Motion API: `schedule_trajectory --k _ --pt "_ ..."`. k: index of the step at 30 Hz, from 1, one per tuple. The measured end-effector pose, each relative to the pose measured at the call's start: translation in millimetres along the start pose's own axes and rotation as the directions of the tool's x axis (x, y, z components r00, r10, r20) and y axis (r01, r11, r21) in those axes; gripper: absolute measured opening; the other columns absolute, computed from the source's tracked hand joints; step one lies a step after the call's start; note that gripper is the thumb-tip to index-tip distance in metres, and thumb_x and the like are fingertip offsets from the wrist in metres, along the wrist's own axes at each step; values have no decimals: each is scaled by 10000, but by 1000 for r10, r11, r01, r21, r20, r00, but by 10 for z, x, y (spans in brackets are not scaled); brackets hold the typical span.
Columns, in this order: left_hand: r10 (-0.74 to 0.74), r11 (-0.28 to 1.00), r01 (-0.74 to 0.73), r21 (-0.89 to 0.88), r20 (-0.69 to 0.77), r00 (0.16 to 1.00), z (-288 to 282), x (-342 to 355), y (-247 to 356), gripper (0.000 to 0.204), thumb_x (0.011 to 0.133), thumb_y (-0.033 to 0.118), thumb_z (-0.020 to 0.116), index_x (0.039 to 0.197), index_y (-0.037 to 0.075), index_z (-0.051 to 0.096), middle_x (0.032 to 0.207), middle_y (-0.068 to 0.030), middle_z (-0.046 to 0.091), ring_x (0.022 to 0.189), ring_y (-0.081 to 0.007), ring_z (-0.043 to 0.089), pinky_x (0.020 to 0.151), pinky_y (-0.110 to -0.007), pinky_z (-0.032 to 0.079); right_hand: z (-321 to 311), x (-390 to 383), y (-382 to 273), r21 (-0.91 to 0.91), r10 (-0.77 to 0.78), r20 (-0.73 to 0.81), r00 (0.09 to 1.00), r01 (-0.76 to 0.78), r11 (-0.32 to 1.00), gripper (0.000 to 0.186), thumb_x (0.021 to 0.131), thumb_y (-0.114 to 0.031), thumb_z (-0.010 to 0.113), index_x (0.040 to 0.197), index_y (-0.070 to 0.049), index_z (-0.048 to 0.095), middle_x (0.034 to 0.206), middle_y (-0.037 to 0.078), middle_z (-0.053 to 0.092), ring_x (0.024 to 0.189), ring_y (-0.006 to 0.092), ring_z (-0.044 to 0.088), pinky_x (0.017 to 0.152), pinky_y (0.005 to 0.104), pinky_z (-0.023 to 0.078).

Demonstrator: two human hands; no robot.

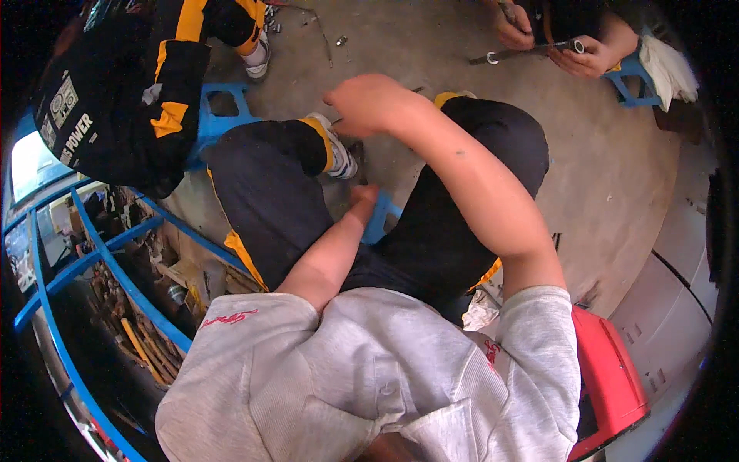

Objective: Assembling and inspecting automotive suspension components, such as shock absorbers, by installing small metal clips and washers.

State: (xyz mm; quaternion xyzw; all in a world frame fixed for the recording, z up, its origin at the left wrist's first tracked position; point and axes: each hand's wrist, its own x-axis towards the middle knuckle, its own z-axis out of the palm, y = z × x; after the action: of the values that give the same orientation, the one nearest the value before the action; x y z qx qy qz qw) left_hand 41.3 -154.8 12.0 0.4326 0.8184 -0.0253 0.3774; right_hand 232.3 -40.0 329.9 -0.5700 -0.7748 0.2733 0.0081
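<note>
My right hand (363,106) is raised over the floor between my knees, palm down, fingers curled mostly out of sight. A thin dark rod (418,89) pokes out past the wrist, and a short dark bit shows on the finger side in line with it. Lower down, my left hand (366,194) is closed beside the front of a blue stool (378,219). Just beyond it is a dark object (354,150), too unclear to name, close to my white shoe (342,159). Whatever the left fingers hold is hidden.
At the far right, another person's hands (586,58) hold a dark tube (527,52). On the left someone sits on a blue stool (223,108). Small metal parts (342,40) lie on the floor. A blue metal rack (115,262) with sticks and a red object (612,377) flank me.
</note>
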Motion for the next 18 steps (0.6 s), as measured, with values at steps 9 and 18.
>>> schedule_trajectory --k 9,18 --pt "-37 999 31 -32 -202 979 -447 994 -95 736 705 394 695 1296 21 466 1316 -223 506 1204 -352 500 977 -427 426 -74 253 -336 27 -106 -71 992 108 994 469 787 -369 675 1139 -71 592 974 192 665 928 374 632 786 465 516" --pt "475 875 -411 254 -295 829 -1001 745 1015 503 761 322 702 1144 25 569 1149 -189 572 1102 -357 536 922 -443 453 276 283 92 33 -15 13 1000 14 999 475 808 -364 648 1181 -78 581 1027 192 659 960 378 619 820 457 500"
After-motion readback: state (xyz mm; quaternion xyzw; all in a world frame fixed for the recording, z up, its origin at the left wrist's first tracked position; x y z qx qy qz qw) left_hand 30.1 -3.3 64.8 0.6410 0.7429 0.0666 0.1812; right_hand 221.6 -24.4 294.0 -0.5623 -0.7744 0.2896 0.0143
